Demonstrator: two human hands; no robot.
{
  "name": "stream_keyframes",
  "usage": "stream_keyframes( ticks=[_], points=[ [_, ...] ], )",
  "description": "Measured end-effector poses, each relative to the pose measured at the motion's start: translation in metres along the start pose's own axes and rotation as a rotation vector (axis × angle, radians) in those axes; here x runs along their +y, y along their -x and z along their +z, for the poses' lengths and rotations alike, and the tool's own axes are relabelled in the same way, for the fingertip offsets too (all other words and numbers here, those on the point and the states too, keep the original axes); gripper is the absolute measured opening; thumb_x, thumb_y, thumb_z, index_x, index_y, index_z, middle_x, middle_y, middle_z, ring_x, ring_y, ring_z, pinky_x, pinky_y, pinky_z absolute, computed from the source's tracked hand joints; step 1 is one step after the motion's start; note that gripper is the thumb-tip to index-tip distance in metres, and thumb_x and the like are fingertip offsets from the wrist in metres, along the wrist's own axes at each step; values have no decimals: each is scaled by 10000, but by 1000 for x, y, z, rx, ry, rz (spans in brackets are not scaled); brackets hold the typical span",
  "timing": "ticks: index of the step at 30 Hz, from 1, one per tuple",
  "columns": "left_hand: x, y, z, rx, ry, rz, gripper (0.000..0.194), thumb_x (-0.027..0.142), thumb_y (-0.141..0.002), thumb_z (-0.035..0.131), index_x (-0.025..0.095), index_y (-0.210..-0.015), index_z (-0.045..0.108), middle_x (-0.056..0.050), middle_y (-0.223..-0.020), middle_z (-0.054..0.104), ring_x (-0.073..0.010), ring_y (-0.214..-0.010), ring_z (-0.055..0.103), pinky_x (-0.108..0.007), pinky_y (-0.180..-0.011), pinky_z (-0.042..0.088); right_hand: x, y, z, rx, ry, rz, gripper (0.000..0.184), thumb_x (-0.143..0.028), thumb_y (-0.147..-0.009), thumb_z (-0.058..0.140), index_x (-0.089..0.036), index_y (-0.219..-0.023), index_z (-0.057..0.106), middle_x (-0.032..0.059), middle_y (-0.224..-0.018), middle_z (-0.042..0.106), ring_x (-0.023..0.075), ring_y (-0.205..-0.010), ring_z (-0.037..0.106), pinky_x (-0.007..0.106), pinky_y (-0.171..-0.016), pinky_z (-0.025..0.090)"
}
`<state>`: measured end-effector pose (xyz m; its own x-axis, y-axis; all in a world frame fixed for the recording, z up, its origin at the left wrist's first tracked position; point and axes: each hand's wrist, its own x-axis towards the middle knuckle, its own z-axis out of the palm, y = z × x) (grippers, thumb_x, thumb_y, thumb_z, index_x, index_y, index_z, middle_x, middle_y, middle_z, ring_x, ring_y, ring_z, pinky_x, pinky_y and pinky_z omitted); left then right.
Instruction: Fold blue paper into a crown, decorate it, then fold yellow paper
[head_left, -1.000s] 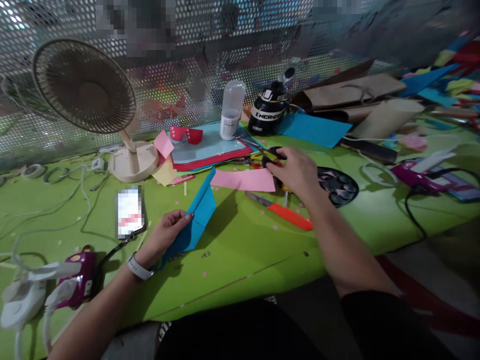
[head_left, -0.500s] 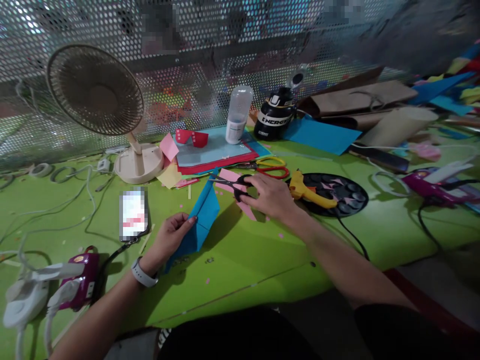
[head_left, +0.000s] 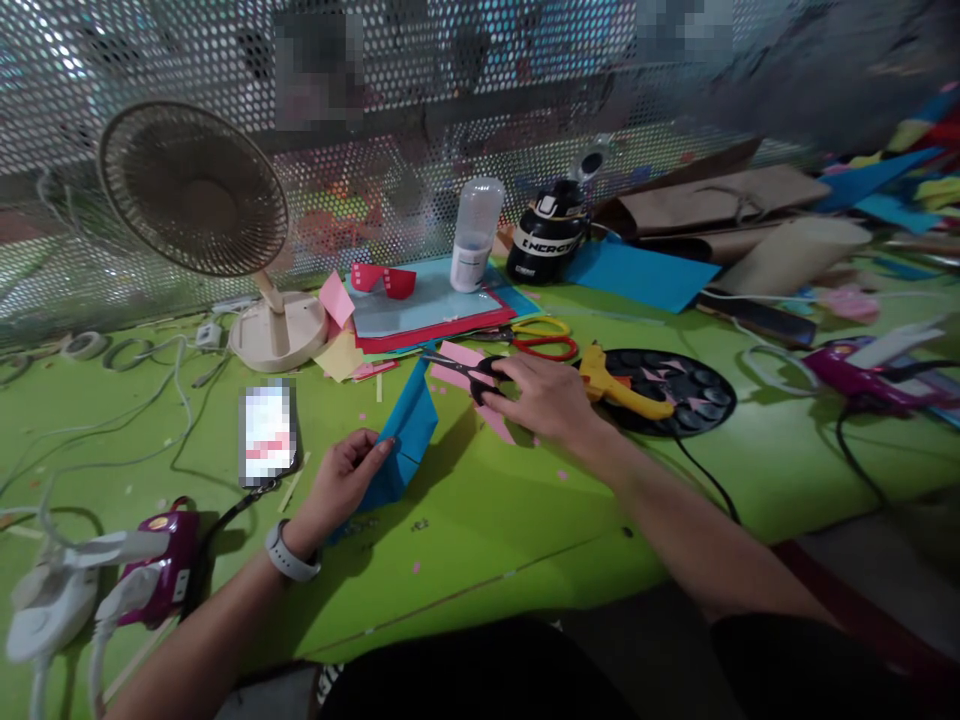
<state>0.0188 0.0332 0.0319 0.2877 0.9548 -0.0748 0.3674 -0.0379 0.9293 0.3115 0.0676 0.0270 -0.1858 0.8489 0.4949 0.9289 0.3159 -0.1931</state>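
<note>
A folded sheet of blue paper [head_left: 409, 425] is pinched between the thumb and fingers of my left hand [head_left: 351, 475], which has a pale watch band at the wrist. My right hand [head_left: 551, 395] has its fingers in the handles of black-handled scissors [head_left: 463, 370]. The scissor blades point left and reach the top end of the blue paper; whether they are cutting into it I cannot make out. Pieces of pink paper [head_left: 496, 424] lie on the green table [head_left: 480, 540] beneath the scissors.
A yellow glue gun [head_left: 619, 385] rests on a round black tray [head_left: 709, 390] to the right. Behind are yellow-and-red scissors [head_left: 551, 340], a clear bottle [head_left: 477, 235] and a black jug [head_left: 547, 240]. A fan [head_left: 274, 330], a phone [head_left: 268, 430] and purple power sockets [head_left: 169, 565] occupy the left.
The scissor blades look closer together than before. Both hands and the blue paper stay in nearly the same place; the view has tilted slightly.
</note>
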Motion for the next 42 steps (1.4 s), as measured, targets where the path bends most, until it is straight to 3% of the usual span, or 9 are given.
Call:
stream_keyframes(
  ticks=[12,16,20,23,30,36,38,40,42],
  points=[
    [0,0,-1,30,-10,6,323,485,-862,593,176,-770,614,16,-654,522,-114,-594,445,-220,-536,350,-1,-2,-2,-65,-46,-11,190,-348,-846,622,-197,-927,701,89,-905,745,234,-833,685,300,-668,447],
    [-2,-2,-2,31,83,-45,349,512,-837,635,172,-764,618,23,-644,527,-95,-568,439,-201,-509,351,2,-4,2,-71,-90,103,217,-360,-834,623,-204,-957,710,83,-974,750,236,-869,690,303,-697,461],
    [-5,-5,-3,28,297,-229,402,556,-763,715,169,-787,611,36,-627,559,-72,-501,467,-183,-464,374,12,-7,7,-179,-59,319,256,-431,-824,625,-235,-966,708,56,-933,752,243,-853,684,305,-678,449],
    [-8,-8,-4,42,450,-300,429,543,-690,786,161,-805,629,16,-679,622,-78,-534,537,-186,-490,432,20,-8,8,-292,43,347,262,-454,-817,620,-242,-937,718,64,-921,739,257,-838,667,305,-634,421],
    [-7,-6,-3,-20,600,-287,373,433,-700,818,172,-924,675,-4,-843,679,-75,-660,597,-175,-607,502,26,-11,6,-428,191,375,301,-491,-810,631,-236,-924,744,101,-974,701,268,-837,653,307,-571,380],
    [-9,-5,0,-77,609,-226,289,397,-761,775,177,-907,657,9,-791,644,-73,-650,573,-180,-620,496,45,-14,-2,-603,-46,412,306,-449,-783,668,-215,-974,719,38,-816,729,236,-744,660,298,-540,376],
    [-10,-5,0,-87,567,-186,254,378,-778,754,180,-903,657,13,-779,630,-67,-625,548,-179,-609,478,44,-13,-9,-483,-94,392,326,-455,-805,641,-201,-994,720,49,-831,730,232,-737,659,310,-574,421],
    [-8,-5,0,-151,497,-152,230,366,-790,732,181,-907,661,4,-784,631,-75,-633,546,-189,-618,469,29,-12,-19,-219,-98,318,332,-419,-871,562,-181,-1045,713,86,-911,733,241,-815,663,339,-674,472],
    [-4,-5,0,-287,393,-142,218,370,-803,707,181,-899,659,-8,-776,629,-91,-630,541,-207,-603,453,1,-13,-29,-28,-125,78,339,-371,-937,476,-179,-1104,700,112,-1041,723,251,-987,641,377,-843,469]
  ],
)
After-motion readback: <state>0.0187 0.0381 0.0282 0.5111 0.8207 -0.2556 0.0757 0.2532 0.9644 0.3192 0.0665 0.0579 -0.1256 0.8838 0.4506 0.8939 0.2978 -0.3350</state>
